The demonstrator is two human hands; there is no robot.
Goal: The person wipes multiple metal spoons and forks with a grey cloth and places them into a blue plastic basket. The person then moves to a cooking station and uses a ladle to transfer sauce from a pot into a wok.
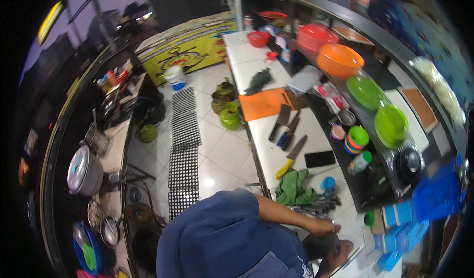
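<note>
At the bottom right, my left hand and my right hand are close together over the white tiled counter, both on a dark cloth. A thin, long, straight-edged thing lies by my right hand; whether it is held cannot be told. Beside my left forearm are a pile of metal cutlery, a crumpled green cloth and a blue-lidded container. Further along lie a yellow-handled knife, a black phone, more knives, a cleaver and an orange cutting board.
Stacked orange plates, green plates and colourful cups line the counter's far side. Blue plastic containers stand at right. Behind are gas cylinders, a perforated floor mat and a large lidded pot.
</note>
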